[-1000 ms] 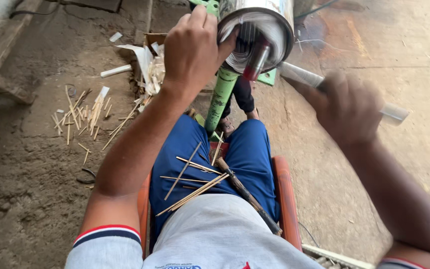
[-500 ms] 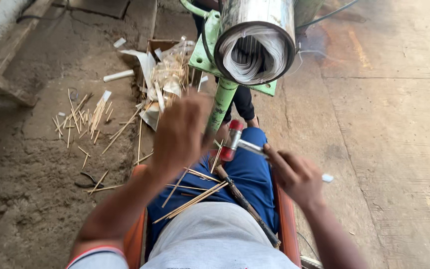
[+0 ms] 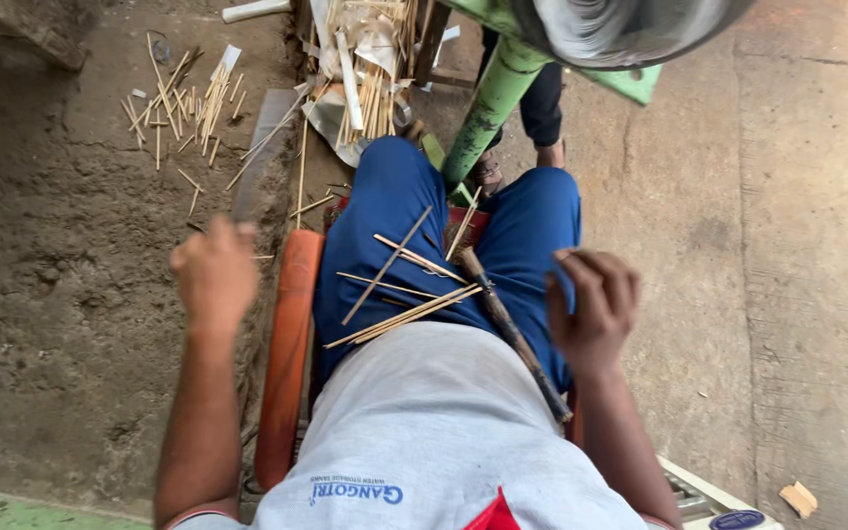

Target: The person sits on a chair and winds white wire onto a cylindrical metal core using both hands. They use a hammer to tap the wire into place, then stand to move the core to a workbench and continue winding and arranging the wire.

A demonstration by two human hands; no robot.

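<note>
Both hands hang empty, the left hand (image 3: 216,275) loosely curled over the floor and the right hand (image 3: 593,306) half-curled beside the thigh, while split bamboo slivers (image 3: 406,312) lie unpicked across the lap.

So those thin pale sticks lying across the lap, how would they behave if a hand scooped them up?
The thin sticks look light and fairly stiff: narrow, straight slivers. They lie loose and crossed on the blue trousers, so they would probably scatter or slide off when nudged. Being so slim, they could snap if bent. Neither the left hand nor the right hand touches them.
</note>
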